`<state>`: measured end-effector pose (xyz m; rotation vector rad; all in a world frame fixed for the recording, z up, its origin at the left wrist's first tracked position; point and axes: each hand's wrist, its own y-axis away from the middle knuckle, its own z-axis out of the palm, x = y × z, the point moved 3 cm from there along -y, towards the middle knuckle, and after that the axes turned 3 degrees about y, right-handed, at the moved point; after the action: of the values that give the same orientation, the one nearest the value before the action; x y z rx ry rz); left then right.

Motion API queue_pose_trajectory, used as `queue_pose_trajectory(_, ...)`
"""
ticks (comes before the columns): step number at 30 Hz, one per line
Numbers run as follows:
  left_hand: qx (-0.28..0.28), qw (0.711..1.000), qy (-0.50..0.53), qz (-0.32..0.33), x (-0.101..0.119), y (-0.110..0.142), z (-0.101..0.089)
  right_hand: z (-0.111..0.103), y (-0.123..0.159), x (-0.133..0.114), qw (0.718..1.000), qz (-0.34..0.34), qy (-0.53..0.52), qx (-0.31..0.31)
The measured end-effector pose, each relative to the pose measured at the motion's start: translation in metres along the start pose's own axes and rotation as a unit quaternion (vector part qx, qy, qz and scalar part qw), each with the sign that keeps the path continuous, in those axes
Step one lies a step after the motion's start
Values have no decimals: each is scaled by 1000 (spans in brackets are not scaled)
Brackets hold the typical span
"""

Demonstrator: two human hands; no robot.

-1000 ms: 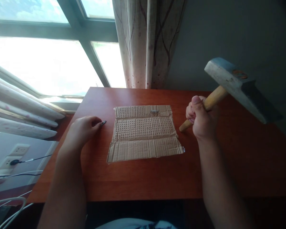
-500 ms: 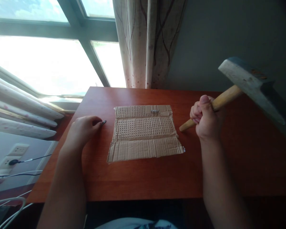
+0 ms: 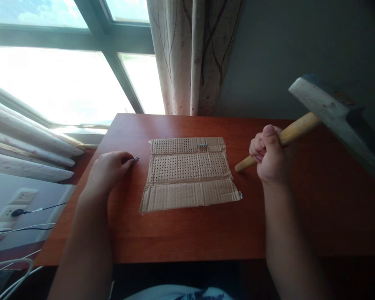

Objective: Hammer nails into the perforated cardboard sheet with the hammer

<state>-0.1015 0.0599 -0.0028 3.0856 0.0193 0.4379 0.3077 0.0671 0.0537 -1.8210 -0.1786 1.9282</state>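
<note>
My right hand (image 3: 270, 154) is wrapped round the wooden handle of a hammer (image 3: 300, 129). Its heavy metal head is raised at the upper right, and the handle's butt end points down to the left. On the left, my left hand (image 3: 109, 168) rests at the table, thumb and fingers pinching small metal pieces (image 3: 135, 159); their exact kind is too small to make out. Between the hands lies a creased sheet of cardboard (image 3: 171, 198) with rows of punched holes. A short row of small metal pieces (image 3: 202, 145) sits near its far right corner.
The sheet lies on a reddish-brown wooden table (image 3: 187, 239). Beyond the far edge hangs a patterned curtain (image 3: 178, 62) beside a bright window (image 3: 50, 83). At the left, a wall socket (image 3: 11, 212) holds a black plug, with white cables below it.
The hammer's head has tipped slightly to the right and down. My left hand and the cardboard look almost the same as before.
</note>
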Motion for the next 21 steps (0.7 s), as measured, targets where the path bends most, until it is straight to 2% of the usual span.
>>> queue_pose_trajectory(7,8,998,-68,3,9,2,-2,0,0,-1,1000,-1,-17,-4)
queue_pose_trajectory(12,2,992,-128,-21,15,2,-3,-1,-1,0,1000,0,-22,-5)
queue_pose_trajectory(21,32,997,-56,-42,13,0,-7,-2,-2,1,999,7,-34,-6)
